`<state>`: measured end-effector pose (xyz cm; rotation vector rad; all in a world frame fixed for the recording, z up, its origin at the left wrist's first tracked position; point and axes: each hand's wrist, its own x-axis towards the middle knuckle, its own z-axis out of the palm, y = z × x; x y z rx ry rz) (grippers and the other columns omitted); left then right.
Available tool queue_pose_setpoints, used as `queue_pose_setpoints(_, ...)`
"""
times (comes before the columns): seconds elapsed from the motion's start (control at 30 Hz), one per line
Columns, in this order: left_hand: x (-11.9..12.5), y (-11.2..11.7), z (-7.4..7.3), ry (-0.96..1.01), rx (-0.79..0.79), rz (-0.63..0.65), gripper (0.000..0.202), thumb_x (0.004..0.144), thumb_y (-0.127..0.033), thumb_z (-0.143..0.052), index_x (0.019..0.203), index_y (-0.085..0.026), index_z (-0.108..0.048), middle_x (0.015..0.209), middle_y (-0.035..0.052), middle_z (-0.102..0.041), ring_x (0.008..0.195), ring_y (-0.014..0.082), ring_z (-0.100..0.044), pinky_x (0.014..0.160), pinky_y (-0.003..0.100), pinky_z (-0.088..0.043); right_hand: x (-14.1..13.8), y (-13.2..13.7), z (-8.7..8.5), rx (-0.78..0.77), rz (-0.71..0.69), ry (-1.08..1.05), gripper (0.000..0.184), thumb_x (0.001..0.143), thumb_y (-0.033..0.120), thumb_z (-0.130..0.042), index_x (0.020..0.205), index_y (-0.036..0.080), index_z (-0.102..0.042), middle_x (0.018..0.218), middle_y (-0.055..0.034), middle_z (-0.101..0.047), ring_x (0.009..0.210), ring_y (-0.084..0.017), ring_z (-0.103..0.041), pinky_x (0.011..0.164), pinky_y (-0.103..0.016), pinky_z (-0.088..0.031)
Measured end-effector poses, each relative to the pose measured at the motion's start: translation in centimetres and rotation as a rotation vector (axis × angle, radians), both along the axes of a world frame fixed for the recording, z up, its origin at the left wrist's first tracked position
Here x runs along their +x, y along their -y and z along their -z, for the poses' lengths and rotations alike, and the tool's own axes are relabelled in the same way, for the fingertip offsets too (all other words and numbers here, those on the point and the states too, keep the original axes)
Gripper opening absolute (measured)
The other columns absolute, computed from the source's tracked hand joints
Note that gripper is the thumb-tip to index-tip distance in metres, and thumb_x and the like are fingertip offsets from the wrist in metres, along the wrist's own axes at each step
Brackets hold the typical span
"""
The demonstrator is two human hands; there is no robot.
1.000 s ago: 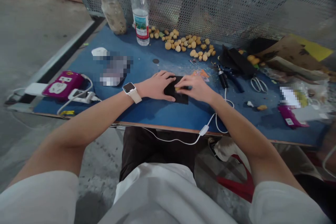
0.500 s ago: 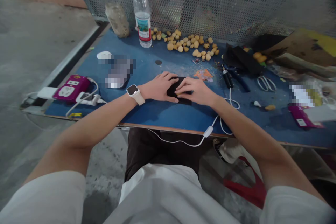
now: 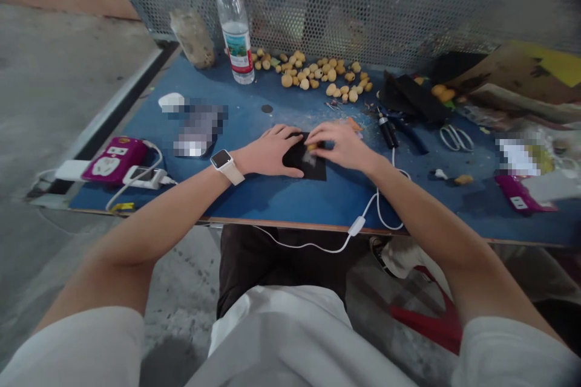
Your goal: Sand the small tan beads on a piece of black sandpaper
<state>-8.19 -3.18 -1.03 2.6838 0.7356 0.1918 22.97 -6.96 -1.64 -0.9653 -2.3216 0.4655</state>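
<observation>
My left hand (image 3: pixel 271 152) lies flat with its fingertips on the edge of a black sheet (image 3: pixel 305 163), which sits on the blue work mat (image 3: pixel 254 193). My right hand (image 3: pixel 341 146) is above the sheet's far side, its fingertips pinching a small tan nut (image 3: pixel 311 147) against the black surface. A pale smudge shows on the sheet next to the nut. A white smartwatch (image 3: pixel 222 163) sits on my left wrist.
Behind my hands lie a scattered heap of tan nuts (image 3: pixel 318 75), a water bottle (image 3: pixel 233 21) and a jar (image 3: pixel 192 38). A black tool (image 3: pixel 388 132) and scissors (image 3: pixel 456 138) lie to the right. A magenta power socket (image 3: pixel 115 161) sits left. A white cable (image 3: pixel 376 211) crosses the mat's front edge.
My right hand has drawn back from covering the sheet, and the nut and more of the black surface now show. My left hand stays on the sheet. The head view has shifted slightly.
</observation>
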Motion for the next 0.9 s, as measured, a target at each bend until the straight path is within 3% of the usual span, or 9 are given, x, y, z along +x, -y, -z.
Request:
queue_pose_setpoints(0.1,0.0,0.0,-0.1,-0.003,-0.003,0.006,0.119,0.107,-0.100,-0.074,0.190,-0.016,-0.064,0.202,0.0282,-0.053,0.187,0.0566,-0.043,0.158,0.073,-0.035,0.1,-0.1,-0.1,-0.020,-0.067,0.019,0.016,0.117,0.036,-0.088,0.126,0.034,-0.101,0.136,-0.0126,-0.096,0.124,-0.038,-0.091,0.118,-0.063,-0.074)
queue_pose_setpoints(0.23,0.0,0.0,-0.1,-0.016,0.000,-0.013,0.124,0.107,-0.101,-0.074,0.195,-0.014,-0.059,0.205,0.0288,-0.050,0.189,0.0570,-0.041,0.159,0.072,-0.035,0.2,-0.4,0.0,0.032,0.021,0.011,0.015,0.114,0.034,-0.089,0.123,0.031,-0.100,0.136,-0.0136,-0.095,0.114,-0.037,-0.090,0.112,-0.062,-0.075)
queue_pose_setpoints(0.37,0.0,0.0,-0.1,-0.015,0.006,0.002,0.117,0.107,-0.098,-0.077,0.190,-0.017,-0.065,0.202,0.0268,-0.053,0.187,0.0565,-0.043,0.160,0.073,-0.034,-0.1,-0.3,0.3,-0.028,-0.066,0.026,0.017,0.117,0.035,-0.087,0.127,0.032,-0.101,0.135,-0.0130,-0.094,0.121,-0.037,-0.090,0.115,-0.060,-0.074)
queue_pose_setpoints(0.53,0.0,-0.2,-0.1,-0.018,-0.010,-0.005,0.127,0.107,-0.104,-0.073,0.197,-0.016,-0.057,0.205,0.0272,-0.050,0.189,0.0587,-0.039,0.159,0.074,-0.034,0.3,-0.9,0.2,0.026,0.074,0.021,0.014,0.112,0.034,-0.094,0.123,0.031,-0.102,0.127,-0.0135,-0.094,0.113,-0.037,-0.088,0.113,-0.060,-0.073)
queue_pose_setpoints(0.67,-0.1,-0.3,-0.1,-0.007,-0.023,-0.003,0.125,0.106,-0.102,-0.075,0.194,-0.014,-0.061,0.203,0.0286,-0.051,0.189,0.0596,-0.039,0.160,0.074,-0.033,0.5,-1.1,0.2,-0.033,-0.009,0.010,0.017,0.113,0.039,-0.094,0.126,0.032,-0.103,0.125,-0.0123,-0.094,0.111,-0.036,-0.088,0.109,-0.056,-0.072)
queue_pose_setpoints(0.8,0.0,-0.2,-0.2,-0.010,-0.043,-0.022,0.128,0.105,-0.102,-0.077,0.197,-0.015,-0.057,0.206,0.0274,-0.049,0.191,0.0596,-0.036,0.160,0.074,-0.032,0.9,-1.3,0.2,-0.004,0.088,0.009,0.020,0.115,0.046,-0.092,0.123,0.032,-0.104,0.123,-0.0128,-0.094,0.107,-0.036,-0.085,0.106,-0.058,-0.071)
queue_pose_setpoints(0.9,0.1,-0.2,-0.2,-0.012,-0.049,-0.030,0.128,0.104,-0.101,-0.077,0.196,-0.013,-0.059,0.205,0.0285,-0.050,0.190,0.0597,-0.037,0.160,0.073,-0.031,1.0,-1.3,0.4,-0.018,0.027,0.007,0.020,0.115,0.045,-0.091,0.125,0.032,-0.104,0.124,-0.0122,-0.094,0.109,-0.036,-0.087,0.106,-0.057,-0.071)
